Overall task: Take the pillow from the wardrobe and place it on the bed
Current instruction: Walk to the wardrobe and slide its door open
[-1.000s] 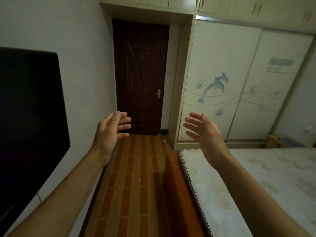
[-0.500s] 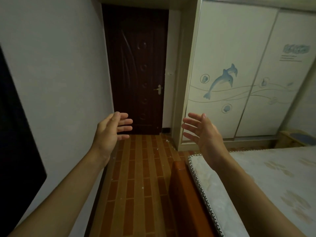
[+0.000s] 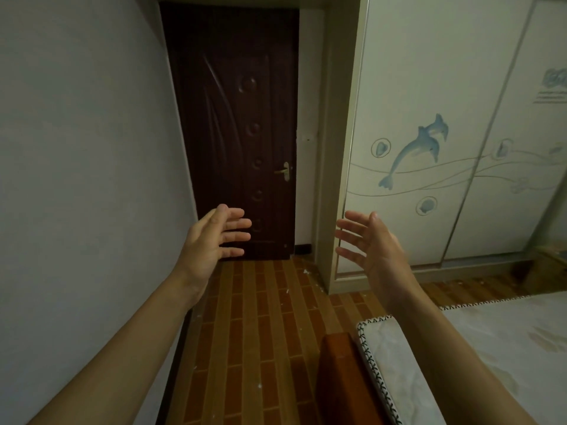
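One head-worn view looks forward and slightly down, door (image 3: pixel 236 124) ahead, wardrobe (image 3: pixel 445 124) right.

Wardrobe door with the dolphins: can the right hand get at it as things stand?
Probably not yet. The right hand is open and empty with nothing between it and the wardrobe door, but the door looks well beyond arm's reach, across bare floor.
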Demonstrator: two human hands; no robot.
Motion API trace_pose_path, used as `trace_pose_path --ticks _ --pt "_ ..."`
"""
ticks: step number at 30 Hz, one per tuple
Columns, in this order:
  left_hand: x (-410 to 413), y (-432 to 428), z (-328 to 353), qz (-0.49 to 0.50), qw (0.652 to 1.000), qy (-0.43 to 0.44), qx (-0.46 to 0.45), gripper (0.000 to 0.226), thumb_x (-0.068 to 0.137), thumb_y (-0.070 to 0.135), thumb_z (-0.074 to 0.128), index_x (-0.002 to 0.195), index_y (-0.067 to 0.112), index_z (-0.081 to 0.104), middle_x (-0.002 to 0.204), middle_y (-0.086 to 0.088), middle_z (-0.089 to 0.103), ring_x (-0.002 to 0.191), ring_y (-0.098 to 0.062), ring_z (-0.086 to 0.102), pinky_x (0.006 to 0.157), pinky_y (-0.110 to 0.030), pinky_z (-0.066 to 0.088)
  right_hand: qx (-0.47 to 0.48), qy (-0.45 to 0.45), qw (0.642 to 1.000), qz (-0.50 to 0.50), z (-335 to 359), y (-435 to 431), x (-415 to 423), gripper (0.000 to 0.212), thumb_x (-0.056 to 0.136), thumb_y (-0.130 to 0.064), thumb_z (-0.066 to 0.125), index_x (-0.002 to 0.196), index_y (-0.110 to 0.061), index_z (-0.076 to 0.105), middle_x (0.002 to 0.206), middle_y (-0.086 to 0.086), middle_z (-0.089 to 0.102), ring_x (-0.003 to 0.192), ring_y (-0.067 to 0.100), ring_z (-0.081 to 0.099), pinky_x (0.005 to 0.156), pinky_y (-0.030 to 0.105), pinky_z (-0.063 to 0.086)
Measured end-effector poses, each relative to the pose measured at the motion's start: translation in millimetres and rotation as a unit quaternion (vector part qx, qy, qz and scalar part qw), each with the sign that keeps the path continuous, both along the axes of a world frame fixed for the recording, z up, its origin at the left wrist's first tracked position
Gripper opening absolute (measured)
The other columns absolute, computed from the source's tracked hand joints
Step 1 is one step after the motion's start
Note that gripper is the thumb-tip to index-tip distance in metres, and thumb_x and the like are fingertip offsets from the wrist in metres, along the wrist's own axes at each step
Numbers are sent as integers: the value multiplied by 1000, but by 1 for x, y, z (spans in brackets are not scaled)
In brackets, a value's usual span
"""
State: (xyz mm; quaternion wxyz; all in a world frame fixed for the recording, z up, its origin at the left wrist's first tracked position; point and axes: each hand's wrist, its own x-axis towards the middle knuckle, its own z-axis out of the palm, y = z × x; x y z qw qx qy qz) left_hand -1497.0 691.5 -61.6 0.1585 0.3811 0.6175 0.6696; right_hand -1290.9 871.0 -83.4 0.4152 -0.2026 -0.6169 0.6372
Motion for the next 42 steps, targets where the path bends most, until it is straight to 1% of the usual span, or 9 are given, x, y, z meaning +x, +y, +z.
trace_pose_path --ticks 5,8,12,17,25,30,35,40,42 --pt "-76 61 -16 -23 1000 -14 -2 50 99 53 31 123 20 60 116 -2 71 103 -17 70 84 -38 57 6 -17 1000 -20 -16 49 -68 51 99 -57 32 124 -26 63 120 -5 71 114 14 67 103 47 50" --pt "-120 96 -30 -43 998 -31 -14 52 99 53 31 126 19 59 117 -3 71 102 -17 70 86 -39 57 5 -35 999 -34 -24 72 -108 54 95 -62 34 124 -27 63 123 -3 70 117 17 65 105 50 48" --pt "-181 148 -34 -87 995 -46 -31 51 98 54 33 124 20 61 116 -3 71 103 -18 70 87 -40 57 -9 -52 996 -70 -17 107 -168 50 99 -56 32 123 -25 63 123 -1 70 117 19 65 106 50 48" --pt "-244 209 -27 -124 991 -43 -31 48 98 53 34 121 22 62 114 0 72 101 -15 70 85 -38 57 -2 -55 992 -110 -6 150 -224 52 101 -54 29 127 -22 60 127 1 66 119 19 63 105 47 49" --pt "-317 313 -34 -147 988 -37 -34 43 100 48 33 119 22 62 115 -1 71 103 -17 69 88 -42 57 -19 -38 988 -151 -13 240 -292 53 101 -55 28 127 -22 60 125 0 68 115 17 66 98 42 55" --pt "-355 401 -34 -157 986 -28 -49 45 100 48 34 121 18 62 114 -2 72 103 -19 69 91 -46 56 -12 -27 986 -162 -21 316 -332 64 89 -65 32 128 -23 59 129 0 65 117 18 64 99 41 54" --pt "-387 494 -15 -177 983 -15 -38 44 99 49 36 117 21 64 111 -1 73 100 -17 71 89 -45 58 -15 2 981 -192 -11 405 -361 54 100 -58 28 126 -24 60 125 -3 68 115 16 66 93 36 56" --pt "-411 577 -1 -218 976 -13 -24 48 98 52 33 118 21 64 111 -1 74 100 -17 71 86 -42 58 -13 15 971 -238 5 471 -376 58 96 -60 30 129 -22 57 125 -2 67 113 18 67 93 36 57" --pt "-418 613 -1 -233 972 -14 -23 49 98 53 32 118 21 64 111 -1 73 100 -17 70 86 -42 58 -15 14 965 -260 8 496 -381 57 97 -57 29 131 -20 56 126 0 66 114 19 66 94 38 56"
